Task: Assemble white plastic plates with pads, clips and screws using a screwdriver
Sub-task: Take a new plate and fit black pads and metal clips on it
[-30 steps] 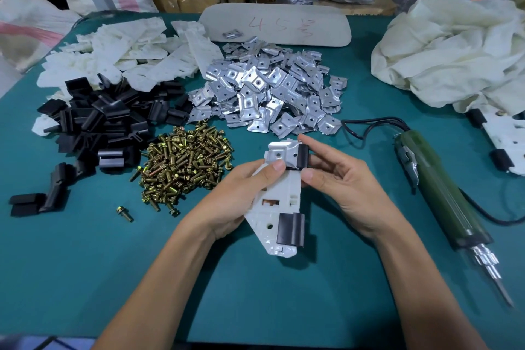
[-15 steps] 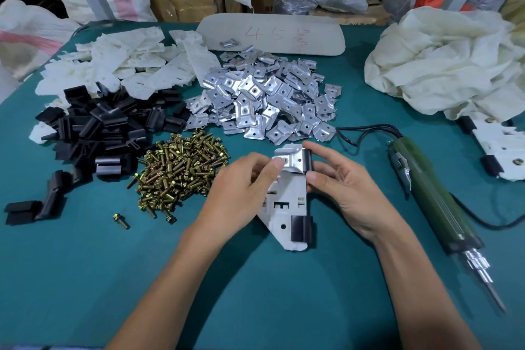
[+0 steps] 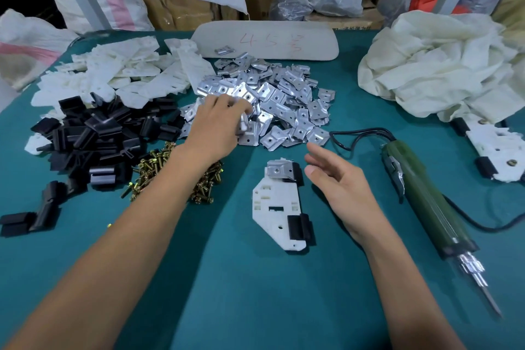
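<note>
White plate lies flat on teal table, centre, between the two forearms. Long axis runs near-to-far, angled corner toward the person and a bit right. Matte moulded plastic w/ small rectangular cut-outs and holes. Far end carries a bent shiny metal clip w/ one hole, over a black pad; a 2nd black pad wraps the near right edge.

Right hand hovers just right of the plate's far end, fingers straight and relaxed, holding nothing, not touching plate.

Left hand is well apart from the plate, up-left, on the clip pile, fingers curled down among the clips; blurred, so can't tell if it pinches one.

Brass screws sit under the left forearm. Green screwdriver, bit pointing toward the person, lies right of the right hand.
</note>
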Available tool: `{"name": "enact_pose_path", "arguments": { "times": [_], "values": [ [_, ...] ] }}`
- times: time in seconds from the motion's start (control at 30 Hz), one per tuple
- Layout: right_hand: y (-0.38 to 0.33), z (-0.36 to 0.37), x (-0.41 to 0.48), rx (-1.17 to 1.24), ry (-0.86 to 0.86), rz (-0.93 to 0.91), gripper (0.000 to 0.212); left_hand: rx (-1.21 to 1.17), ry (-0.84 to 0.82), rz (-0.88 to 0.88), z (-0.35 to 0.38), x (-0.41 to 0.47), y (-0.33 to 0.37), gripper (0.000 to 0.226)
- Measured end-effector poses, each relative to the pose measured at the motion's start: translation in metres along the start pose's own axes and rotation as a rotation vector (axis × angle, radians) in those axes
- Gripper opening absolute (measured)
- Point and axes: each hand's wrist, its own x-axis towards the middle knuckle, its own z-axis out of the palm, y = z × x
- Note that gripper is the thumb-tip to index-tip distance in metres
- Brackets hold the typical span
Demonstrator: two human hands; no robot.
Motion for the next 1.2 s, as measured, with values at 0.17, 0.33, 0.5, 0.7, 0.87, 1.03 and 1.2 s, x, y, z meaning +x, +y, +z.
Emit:
{"name": "enact_pose_path", "arguments": {
  "times": [0.17, 0.33, 0.5, 0.7, 0.87, 1.03, 1.2],
  "values": [
    [-0.001, 0.0, 0.001, 0.013, 0.016, 0.027, 0.04, 0.099, -0.123, 0.07, -0.008, 0.003, -0.012, 0.061],
    [-0.004, -0.002, -0.001, 0.016, 0.011, 0.04, 0.038, 0.118, -0.197, 0.103, -0.015, -0.001, -0.017, 0.034],
    [-0.005, -0.002, -0.002, 0.021, 0.018, 0.042, 0.037, 0.141, -0.208, 0.143, -0.017, -0.007, -0.024, 0.048],
    [-0.005, -0.002, -0.001, 0.023, 0.015, 0.051, 0.036, 0.225, -0.194, 0.179, -0.017, -0.01, -0.033, 0.059],
    [-0.006, -0.002, -0.002, 0.014, 0.02, 0.056, 0.034, 0.252, -0.122, 0.195, -0.016, -0.021, -0.036, 0.063],
    [-0.007, -0.002, -0.002, 0.028, 0.032, 0.063, 0.03, 0.276, -0.072, 0.228, -0.009, -0.037, -0.019, 0.07],
    [-0.008, -0.001, -0.004, 0.044, 0.046, 0.074, 0.027, 0.072, -0.183, 0.134, -0.014, -0.031, -0.027, 0.063]
  ]
}}
